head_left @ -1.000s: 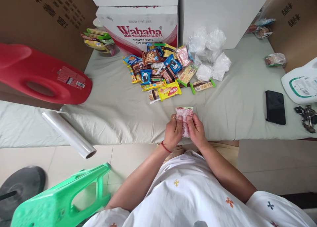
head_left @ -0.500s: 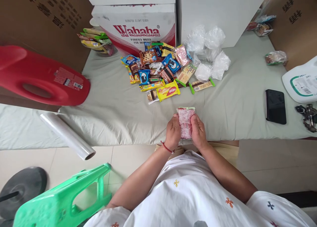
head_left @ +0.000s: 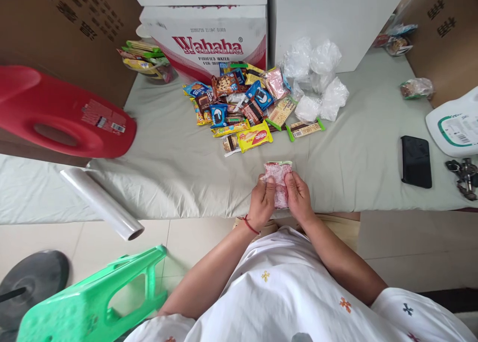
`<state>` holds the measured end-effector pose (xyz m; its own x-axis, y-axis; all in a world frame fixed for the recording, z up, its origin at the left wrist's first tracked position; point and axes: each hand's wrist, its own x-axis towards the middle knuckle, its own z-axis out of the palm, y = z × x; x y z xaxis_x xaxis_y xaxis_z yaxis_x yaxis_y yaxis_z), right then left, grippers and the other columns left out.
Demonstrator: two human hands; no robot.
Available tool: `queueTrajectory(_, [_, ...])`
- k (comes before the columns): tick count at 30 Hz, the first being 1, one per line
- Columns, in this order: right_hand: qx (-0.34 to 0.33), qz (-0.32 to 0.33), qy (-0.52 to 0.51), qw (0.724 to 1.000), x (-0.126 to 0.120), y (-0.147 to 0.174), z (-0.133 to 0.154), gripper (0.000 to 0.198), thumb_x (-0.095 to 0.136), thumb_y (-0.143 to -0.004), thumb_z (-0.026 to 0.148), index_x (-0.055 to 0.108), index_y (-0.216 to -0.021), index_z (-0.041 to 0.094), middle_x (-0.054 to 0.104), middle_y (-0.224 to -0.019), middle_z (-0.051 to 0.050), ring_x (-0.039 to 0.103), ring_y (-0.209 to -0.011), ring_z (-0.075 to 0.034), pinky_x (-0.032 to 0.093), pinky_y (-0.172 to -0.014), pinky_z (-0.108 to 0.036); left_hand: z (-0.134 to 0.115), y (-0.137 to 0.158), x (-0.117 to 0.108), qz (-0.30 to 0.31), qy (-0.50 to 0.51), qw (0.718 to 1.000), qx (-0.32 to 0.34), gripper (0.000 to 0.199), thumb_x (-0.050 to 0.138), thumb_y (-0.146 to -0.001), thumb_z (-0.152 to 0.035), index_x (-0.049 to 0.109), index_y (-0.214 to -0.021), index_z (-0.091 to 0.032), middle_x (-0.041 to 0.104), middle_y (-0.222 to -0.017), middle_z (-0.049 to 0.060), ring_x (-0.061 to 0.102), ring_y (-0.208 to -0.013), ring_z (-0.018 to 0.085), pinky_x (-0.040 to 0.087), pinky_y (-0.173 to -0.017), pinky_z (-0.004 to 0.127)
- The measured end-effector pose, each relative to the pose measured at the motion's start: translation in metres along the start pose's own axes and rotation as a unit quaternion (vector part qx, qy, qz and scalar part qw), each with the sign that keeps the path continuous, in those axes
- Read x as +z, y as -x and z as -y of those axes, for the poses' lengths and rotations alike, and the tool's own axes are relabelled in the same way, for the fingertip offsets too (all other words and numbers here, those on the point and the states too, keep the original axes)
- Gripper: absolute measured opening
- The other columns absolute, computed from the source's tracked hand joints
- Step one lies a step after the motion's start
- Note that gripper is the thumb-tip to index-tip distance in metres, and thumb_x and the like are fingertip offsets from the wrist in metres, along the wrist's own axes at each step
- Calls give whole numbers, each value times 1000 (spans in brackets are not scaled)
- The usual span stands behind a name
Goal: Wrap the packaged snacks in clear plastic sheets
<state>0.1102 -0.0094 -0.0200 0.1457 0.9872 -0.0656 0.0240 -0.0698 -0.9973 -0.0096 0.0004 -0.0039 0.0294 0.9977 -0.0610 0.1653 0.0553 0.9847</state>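
Fingers (head_left: 270, 185) of your left hand (head_left: 262, 201) and right hand (head_left: 299, 198) hold the pink packet (head_left: 280, 195) at left and right; press lightly and evenly.

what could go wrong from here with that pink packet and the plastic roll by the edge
The pink packet might crease or its contents crack if the left grip and right grip, set against its two sides, squeeze too hard. The plastic roll could drop if knocked, since its near end juts past the edge of the cloth-covered surface.
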Motion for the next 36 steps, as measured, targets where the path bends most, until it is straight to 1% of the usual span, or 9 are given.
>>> queueTrajectory(5, [-5, 5, -30, 1000, -3, 1, -2, 41, 45, -102, 57, 52, -80, 23, 50, -74, 1, 45, -69, -16, 41, -65, -29, 0, -6, 1, 13, 70, 995, -68, 56, 36, -99, -70, 50, -75, -21, 55, -72, 1, 49, -64, 15, 43, -62, 30])
queueTrajectory(9, [-7, 7, -38, 999, -5, -1, -3, 42, 43, -102, 59, 55, -84, 23, 54, -78, 0, 49, -73, -17, 45, -68, -29, 4, -8, 7, 11, 88, 994, -71, 55, 33, -100, -68, 53, -79, -21, 58, -74, 1, 50, -66, 15, 44, -63, 30])
queueTrajectory(13, [-12, 9, 29, 999, -11, -6, -1, 41, 39, -104, 56, 57, -88, 23, 56, -78, -1, 53, -73, -18, 48, -69, -31, 7, -9, 15, -22, 77, 993, -87, 56, 33, -101, -67, 55, -80, -21, 59, -75, 2, 51, -67, 16, 44, -63, 30])
queueTrajectory(17, [-138, -79, 223, 962, -19, -7, 12, 38, 46, -103, 49, 59, -123, 20, 62, -119, -15, 59, -107, -26, 51, -92, -43, 3, -11, 21, -62, 23, 995, -75, 55, 30, -103, -64, 54, -77, -21, 60, -75, 2, 53, -69, 16, 44, -67, 31])
queueTrajectory(20, [-205, 8, 302, 931, -27, -2, 24, 43, 46, -103, 43, 55, -138, 20, 57, -139, -18, 52, -129, -31, 42, -111, -53, -3, -12, 21, -58, 12, 996, -67, 46, 37, -103, -60, 53, -82, -22, 60, -78, 2, 54, -72, 16, 43, -67, 31])
queueTrajectory(23, [-149, 119, 269, 944, -36, 4, 30, 54, 50, -102, 49, 48, -148, 21, 57, -145, -16, 53, -134, -31, 42, -113, -53, -10, -9, 20, -2, 54, 995, -83, 38, 50, -98, -58, 50, -84, -23, 58, -75, 0, 54, -67, 15, 43, -62, 29])
queueTrajectory(26, [-33, 141, 151, 978, -47, 10, 30, 59, 53, -100, 52, 44, -151, 25, 63, -140, -11, 63, -125, -27, 53, -103, -44, -18, -5, 21, 103, 106, 984, -104, 41, 47, -98, -61, 50, -81, -23, 55, -64, -3, 51, -53, 13, 42, -54, 28])
queueTrajectory(31, [50, 39, 61, 996, -72, 19, 23, 43, 61, -96, 50, 62, -133, 28, 73, -123, -4, 69, -107, -22, 55, -95, -36, -29, -7, 22, 228, 130, 960, -98, 41, 56, -93, -60, 56, -84, -21, 63, -68, 0, 58, -57, 14, 45, -57, 27])
queueTrajectory(36, [141, -125, 31, 982, -136, 2, 12, 46, 84, -73, 51, 70, -106, 22, 77, -101, -5, 71, -89, -22, 58, -79, -33, -21, -12, -8, 154, 62, 981, -102, 39, 60, -89, -57, 59, -79, -19, 60, -71, 0, 56, -63, 13, 44, -62, 27])
